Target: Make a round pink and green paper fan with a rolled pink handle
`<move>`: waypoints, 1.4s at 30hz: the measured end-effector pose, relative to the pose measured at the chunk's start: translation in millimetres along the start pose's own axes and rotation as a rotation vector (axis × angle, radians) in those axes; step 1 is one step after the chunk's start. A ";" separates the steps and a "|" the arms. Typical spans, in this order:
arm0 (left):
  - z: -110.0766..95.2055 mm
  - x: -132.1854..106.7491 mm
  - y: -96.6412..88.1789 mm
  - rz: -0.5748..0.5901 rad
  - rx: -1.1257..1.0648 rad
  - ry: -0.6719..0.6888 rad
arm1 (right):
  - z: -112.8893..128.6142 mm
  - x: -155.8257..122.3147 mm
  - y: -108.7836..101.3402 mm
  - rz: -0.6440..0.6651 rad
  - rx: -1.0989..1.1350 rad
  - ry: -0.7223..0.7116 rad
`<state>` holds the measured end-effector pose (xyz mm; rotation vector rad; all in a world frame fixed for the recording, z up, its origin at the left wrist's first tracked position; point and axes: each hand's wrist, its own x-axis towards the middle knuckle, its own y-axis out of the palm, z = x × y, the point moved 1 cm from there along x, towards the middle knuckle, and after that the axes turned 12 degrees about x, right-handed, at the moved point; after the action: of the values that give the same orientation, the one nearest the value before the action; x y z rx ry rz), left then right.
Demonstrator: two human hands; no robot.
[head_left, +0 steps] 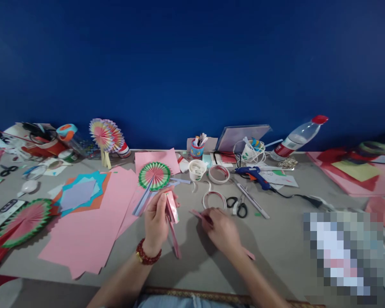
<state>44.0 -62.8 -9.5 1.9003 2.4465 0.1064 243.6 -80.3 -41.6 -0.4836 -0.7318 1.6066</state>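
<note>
My left hand (157,220), a beaded red bracelet at its wrist, is closed on a narrow folded pink paper bundle (172,207), held above the table. From its lower end a pink paper strip (176,244) hangs down. My right hand (223,229) is low over the table, fingers pinched on another pink paper strip (196,212); a pink end (249,254) shows beyond the wrist. Just past the right fingers lie a tape roll (214,199) and black-handled scissors (238,206). A round green-and-pink paper fan (154,176) with purple sticks lies beyond my left hand.
Pink paper sheets (86,239) and a coloured paper stack (78,194) lie left, near another round fan (28,222). Further back are a white cup (197,170), a blue glue gun (255,176), a utility knife (250,198) and a leaning bottle (295,139). A blue wall stands behind.
</note>
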 end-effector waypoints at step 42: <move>3.2 -4.4 11.9 0.286 -0.478 -0.222 | 68.1 -8.0 -22.0 -0.261 0.647 -0.105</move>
<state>56.9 -64.0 -11.8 1.8984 1.7928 0.4222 214.6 -99.5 21.4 0.1612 -0.2999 1.5218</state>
